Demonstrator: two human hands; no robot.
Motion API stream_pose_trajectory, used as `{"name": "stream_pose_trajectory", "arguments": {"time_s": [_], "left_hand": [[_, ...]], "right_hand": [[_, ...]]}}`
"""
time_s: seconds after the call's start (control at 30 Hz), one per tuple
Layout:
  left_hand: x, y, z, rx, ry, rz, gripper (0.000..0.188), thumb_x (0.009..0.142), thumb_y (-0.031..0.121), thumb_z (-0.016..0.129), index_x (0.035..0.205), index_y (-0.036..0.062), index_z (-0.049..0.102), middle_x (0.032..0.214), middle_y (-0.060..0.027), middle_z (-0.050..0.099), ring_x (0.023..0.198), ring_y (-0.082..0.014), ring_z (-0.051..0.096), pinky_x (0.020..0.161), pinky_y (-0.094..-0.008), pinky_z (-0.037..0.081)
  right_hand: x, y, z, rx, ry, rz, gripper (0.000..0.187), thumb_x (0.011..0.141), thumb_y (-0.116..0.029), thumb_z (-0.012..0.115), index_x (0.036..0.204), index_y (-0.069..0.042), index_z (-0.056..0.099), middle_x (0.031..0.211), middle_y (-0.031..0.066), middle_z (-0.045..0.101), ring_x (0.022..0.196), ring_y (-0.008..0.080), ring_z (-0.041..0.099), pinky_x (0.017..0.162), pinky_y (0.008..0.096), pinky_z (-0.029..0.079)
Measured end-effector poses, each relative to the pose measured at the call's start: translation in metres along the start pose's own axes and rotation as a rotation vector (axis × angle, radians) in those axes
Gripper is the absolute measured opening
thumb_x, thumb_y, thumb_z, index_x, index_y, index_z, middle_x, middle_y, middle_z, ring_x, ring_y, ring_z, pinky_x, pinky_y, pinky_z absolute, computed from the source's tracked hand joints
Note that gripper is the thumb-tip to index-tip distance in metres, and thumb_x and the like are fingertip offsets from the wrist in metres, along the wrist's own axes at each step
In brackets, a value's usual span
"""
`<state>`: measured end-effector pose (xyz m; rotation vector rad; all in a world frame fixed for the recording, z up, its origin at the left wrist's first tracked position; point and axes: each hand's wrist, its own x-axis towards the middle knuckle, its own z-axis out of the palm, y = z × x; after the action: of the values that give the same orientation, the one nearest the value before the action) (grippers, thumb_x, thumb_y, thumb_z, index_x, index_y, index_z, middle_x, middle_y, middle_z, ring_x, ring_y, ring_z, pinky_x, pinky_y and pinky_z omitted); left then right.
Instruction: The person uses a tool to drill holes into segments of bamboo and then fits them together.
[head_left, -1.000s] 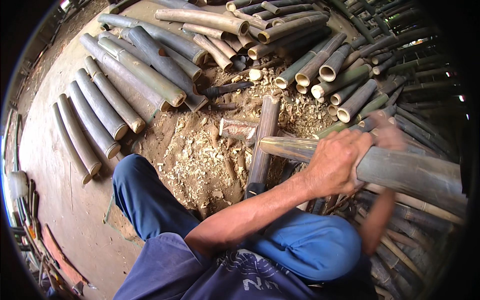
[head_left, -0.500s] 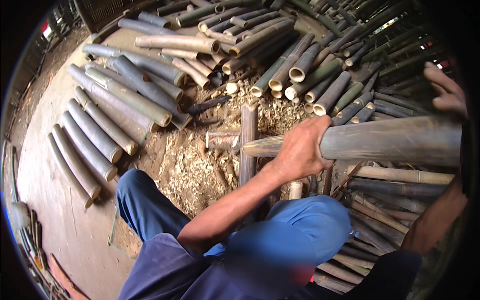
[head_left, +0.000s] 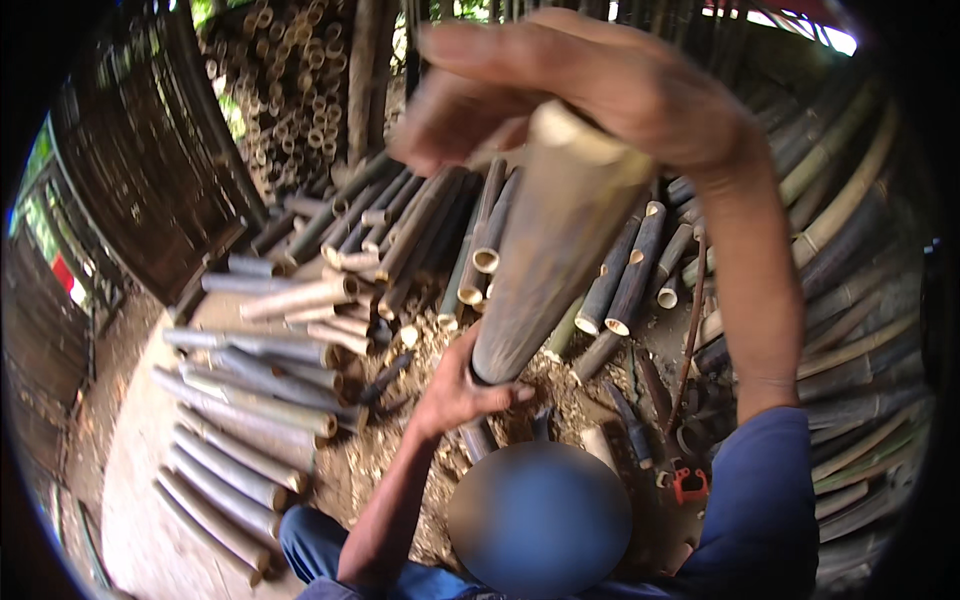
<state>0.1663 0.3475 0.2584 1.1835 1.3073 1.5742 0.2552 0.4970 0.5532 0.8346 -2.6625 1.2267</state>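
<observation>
A thick grey-brown bamboo tube stands raised and tilted in front of me, its pale cut end upward. My left hand is closed round its lower end, thumb across the front. Over the upper end arches my right hand, blurred by motion, its fingers stretched out to the left and not wrapped round the tube. Whether the palm touches the rim I cannot tell. Below my left hand, part of another bamboo piece shows above the ground.
Cut bamboo tubes lie in a row at the left, with more piled ahead and along the right. Pale wood chips cover the ground. An orange-red object lies at the lower right. A slatted panel stands back left.
The bamboo tube has swung from lying level toward the right to standing tilted upward. My right hand has come from the right edge to above its upper end. The view has tipped up.
</observation>
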Motion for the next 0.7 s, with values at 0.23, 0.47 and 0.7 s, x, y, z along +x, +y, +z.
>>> {"name": "stream_pose_trajectory", "arguments": {"time_s": [0.23,0.47,0.7], "left_hand": [[-0.003,-0.023,0.030,0.102,0.441,0.284,0.045,0.075,0.012,0.083,0.111,-0.0039,0.059,0.087,-0.0082,0.068,0.079,-0.0157,0.067,0.072,-0.0307,0.056],[0.003,-0.022,0.042,0.327,0.569,0.226,0.045,0.072,0.011,0.086,0.108,-0.0043,0.064,0.101,-0.0109,0.067,0.089,-0.0186,0.065,0.081,-0.0331,0.053],[0.002,-0.022,0.040,0.495,0.612,0.140,0.048,0.068,0.012,0.083,0.109,0.0001,0.061,0.100,-0.0100,0.064,0.092,-0.0202,0.062,0.089,-0.0356,0.051]], "right_hand": [[-0.029,0.059,0.022,0.187,0.948,-0.282,0.033,0.106,-0.026,0.046,0.109,0.001,0.066,0.098,0.0114,0.071,0.084,0.0197,0.068,0.087,0.0330,0.054],[-0.179,0.236,0.200,0.116,0.892,0.546,0.033,0.104,-0.032,0.053,0.090,-0.003,0.060,0.075,0.0081,0.058,0.066,0.0142,0.053,0.067,0.0331,0.045],[-0.294,0.304,0.440,-0.190,0.742,1.338,0.043,0.093,-0.027,0.066,0.124,-0.002,0.051,0.110,0.0230,0.059,0.100,0.0384,0.064,0.080,0.0495,0.054]]}}
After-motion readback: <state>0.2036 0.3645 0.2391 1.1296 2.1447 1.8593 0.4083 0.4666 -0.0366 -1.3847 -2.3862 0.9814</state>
